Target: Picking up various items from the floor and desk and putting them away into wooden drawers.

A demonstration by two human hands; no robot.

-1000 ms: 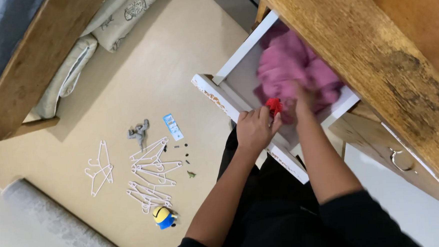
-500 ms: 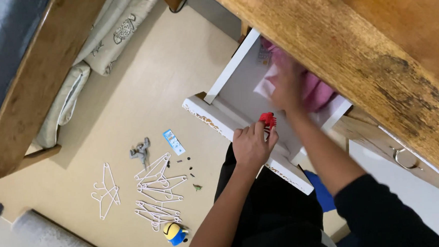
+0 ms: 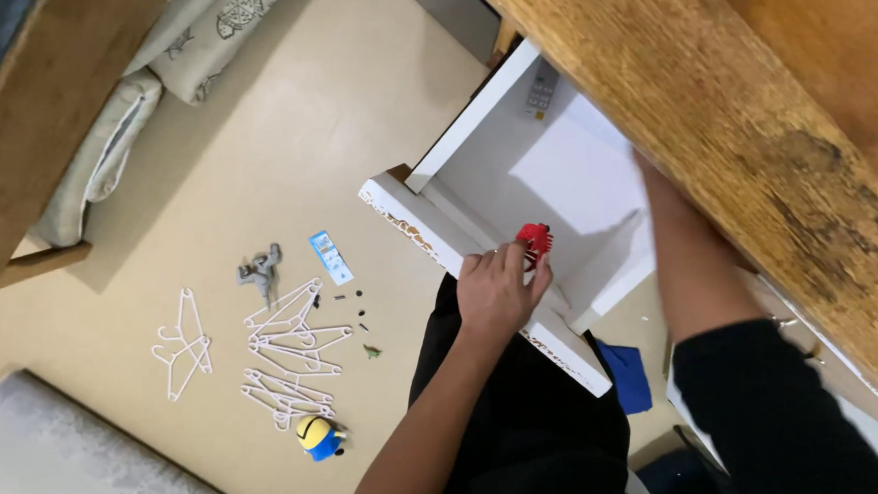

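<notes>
The left hand (image 3: 496,292) is pinching a small red clip (image 3: 534,242) over the white drawer (image 3: 475,165). The right hand (image 3: 662,205) is reaching under the wooden top (image 3: 753,130); its grip cannot be told.

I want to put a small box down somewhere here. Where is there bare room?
Bare floor lies between the cushions and the white drawer. The drawer's far half looks bare. It is crowded among the white hangers, and at the drawer's front, where the left hand holds a red clip.
</notes>
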